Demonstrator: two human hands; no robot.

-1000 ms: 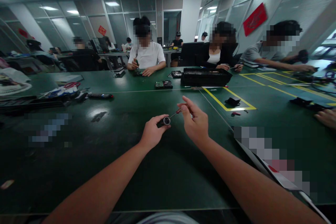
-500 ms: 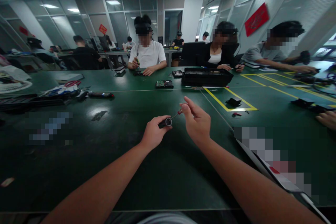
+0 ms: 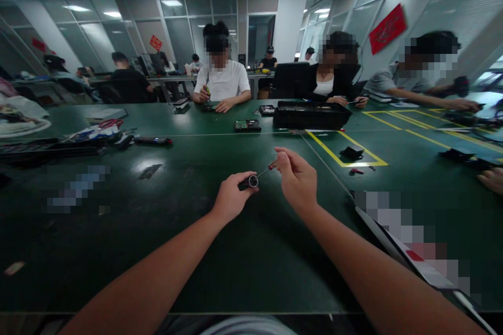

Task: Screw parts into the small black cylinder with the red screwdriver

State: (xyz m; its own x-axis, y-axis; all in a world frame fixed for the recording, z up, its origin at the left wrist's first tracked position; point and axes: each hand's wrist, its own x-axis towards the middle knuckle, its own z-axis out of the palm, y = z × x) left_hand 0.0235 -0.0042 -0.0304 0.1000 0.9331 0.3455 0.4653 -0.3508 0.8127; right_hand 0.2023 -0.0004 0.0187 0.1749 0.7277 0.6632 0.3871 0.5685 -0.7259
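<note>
My left hand (image 3: 232, 193) is closed around a small black cylindrical part (image 3: 248, 182), whose round, light-rimmed end faces me. From the right, my right hand (image 3: 297, 177) grips the red handle of a small screwdriver (image 3: 270, 167). Its thin metal shaft slants down to the left and meets the rim area of the part; whether the tip touches a screw is too small to tell. Most of the handle is hidden by the fingers. Both hands are above the green table (image 3: 220, 267).
Beyond my hands lie a circuit-board drive (image 3: 247, 125) and a long black casing (image 3: 312, 115). A black bracket (image 3: 351, 153) sits inside yellow tape. Cables and tools (image 3: 104, 131) are at left; a pale flat panel (image 3: 416, 251) is at right. Several people work across the table.
The right hand's fingers have curled in more around the screwdriver handle, which was pinched with extended fingers before. The left hand and the black part keep their place; the view shifts slightly.
</note>
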